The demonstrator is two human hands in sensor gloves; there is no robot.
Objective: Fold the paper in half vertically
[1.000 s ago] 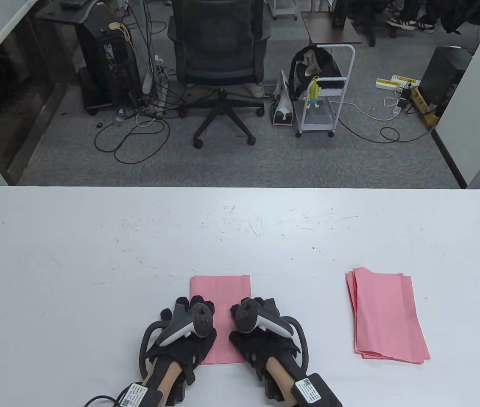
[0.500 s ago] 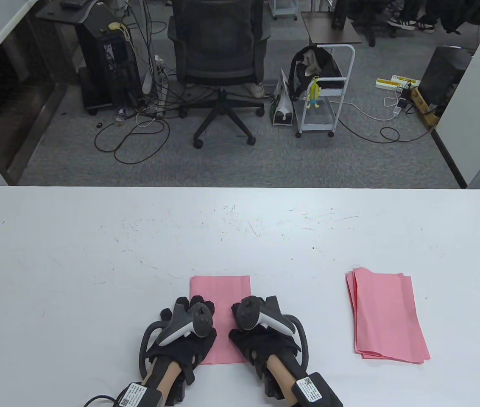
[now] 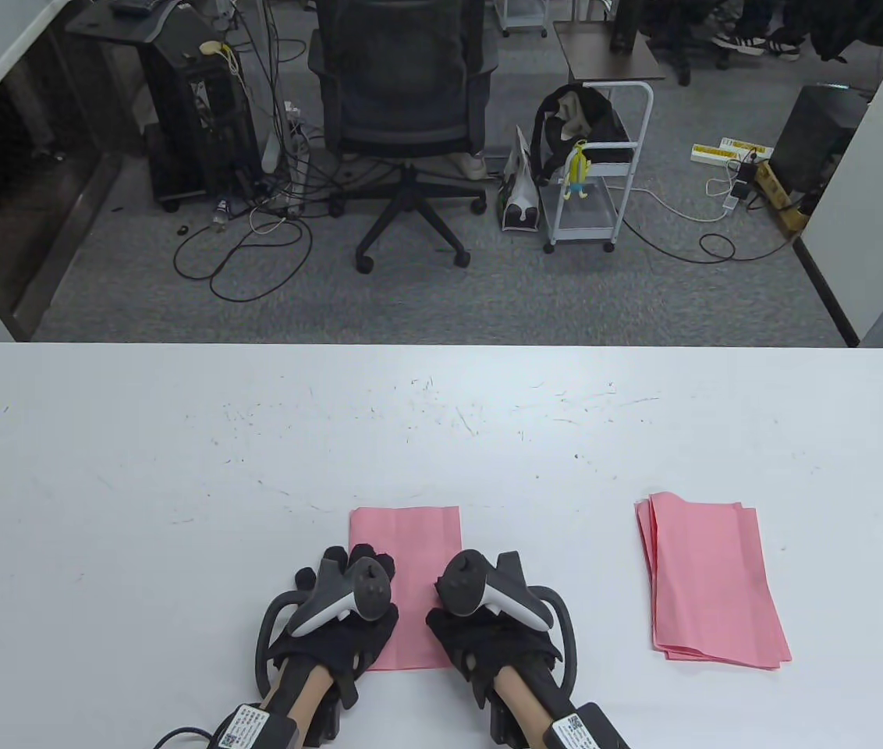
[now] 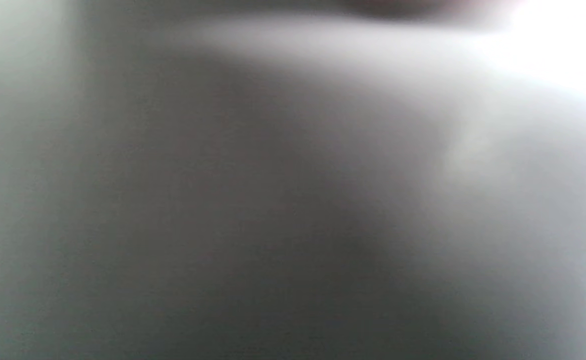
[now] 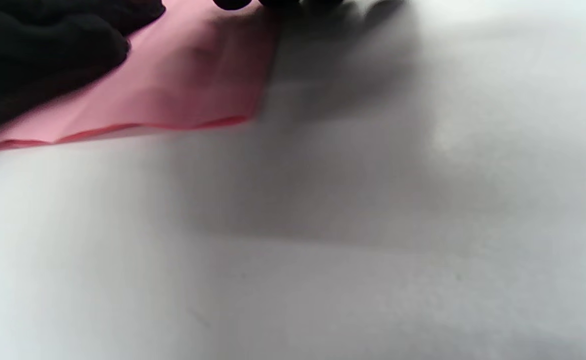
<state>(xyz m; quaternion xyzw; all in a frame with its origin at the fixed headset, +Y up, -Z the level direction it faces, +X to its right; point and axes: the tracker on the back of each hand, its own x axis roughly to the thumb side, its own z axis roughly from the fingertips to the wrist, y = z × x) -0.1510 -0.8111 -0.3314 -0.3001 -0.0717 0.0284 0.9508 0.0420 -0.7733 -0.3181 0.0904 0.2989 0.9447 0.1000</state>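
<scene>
Two hands rest on the paper (image 3: 406,538) at the desk's (image 3: 176,468) near edge: my left hand (image 3: 336,616) flat, my right hand (image 3: 488,624) at its right edge, fingers hidden. If either slides, the layers may shift and crease crooked.

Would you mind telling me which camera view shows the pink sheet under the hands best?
The table view: the folded pink sheet lies flat on the table, its far edge and both sides visible, its near part covered by both hands. The right wrist view shows only one blurred corner of it. The left wrist view shows just grey blur.
</scene>
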